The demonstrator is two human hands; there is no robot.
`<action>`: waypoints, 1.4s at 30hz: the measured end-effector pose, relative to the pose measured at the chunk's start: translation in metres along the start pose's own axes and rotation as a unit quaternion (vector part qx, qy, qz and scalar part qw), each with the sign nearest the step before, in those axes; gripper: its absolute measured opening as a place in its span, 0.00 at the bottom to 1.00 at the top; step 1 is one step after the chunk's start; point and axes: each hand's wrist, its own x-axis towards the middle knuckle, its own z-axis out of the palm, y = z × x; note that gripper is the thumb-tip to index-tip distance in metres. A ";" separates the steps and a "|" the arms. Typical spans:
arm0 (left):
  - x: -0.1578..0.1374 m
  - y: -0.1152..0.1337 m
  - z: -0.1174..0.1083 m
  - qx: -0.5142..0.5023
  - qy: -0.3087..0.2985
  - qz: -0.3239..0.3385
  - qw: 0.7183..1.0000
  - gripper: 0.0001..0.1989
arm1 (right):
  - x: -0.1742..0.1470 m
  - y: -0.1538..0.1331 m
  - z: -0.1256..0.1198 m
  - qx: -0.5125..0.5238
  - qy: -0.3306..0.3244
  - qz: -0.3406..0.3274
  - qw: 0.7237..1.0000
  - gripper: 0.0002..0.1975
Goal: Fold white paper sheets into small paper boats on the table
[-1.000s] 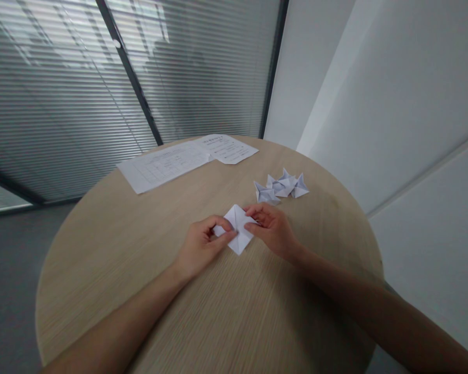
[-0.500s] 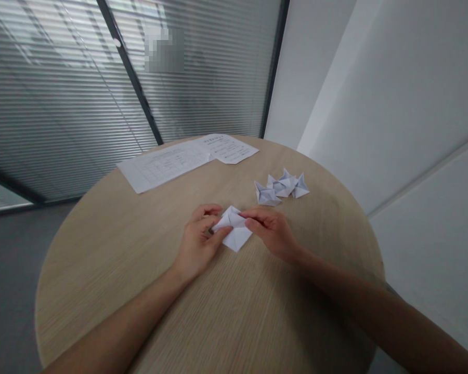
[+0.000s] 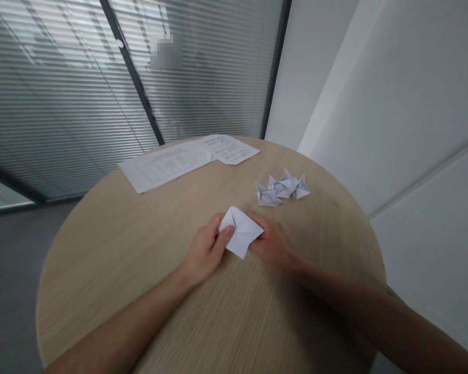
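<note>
A small folded white paper [image 3: 242, 232], roughly diamond-shaped with crease lines and a flap, is held up between both hands over the table. My left hand [image 3: 210, 243] pinches its left side, thumb lying on the front face and the fingers behind. At the right corner is my right hand [image 3: 271, 241], its fingers partly hidden behind the paper; the paper's right point rests against them. Just beyond, to the right, several folded paper shapes [image 3: 284, 186] with pointed corners lie in a cluster.
Printed sheets [image 3: 171, 163] lie flat near the far edge of the round wooden table [image 3: 113, 259]. Behind it stands a glass partition with blinds [image 3: 210, 78]. A white wall [image 3: 405, 114] rises on the right.
The folded paper has been raised and tilted, with its right corner now sticking out over my right hand. My right fingers have moved from its top face to behind it.
</note>
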 end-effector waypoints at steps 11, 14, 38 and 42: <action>0.000 0.004 0.001 0.324 0.066 0.250 0.910 0.14 | 0.004 0.003 -0.001 -0.029 0.070 0.027 0.997 0.08; 0.001 0.005 0.000 0.360 0.077 0.278 0.887 0.06 | 0.003 0.001 -0.002 -0.051 0.055 0.033 0.997 0.04; 0.008 -0.013 -0.024 0.357 -0.139 0.158 0.910 0.11 | 0.016 0.019 -0.050 -0.365 -0.153 -0.151 0.906 0.11; 0.009 -0.021 -0.025 0.339 -0.122 0.142 0.922 0.13 | 0.015 0.017 -0.045 -0.358 -0.135 -0.112 0.917 0.10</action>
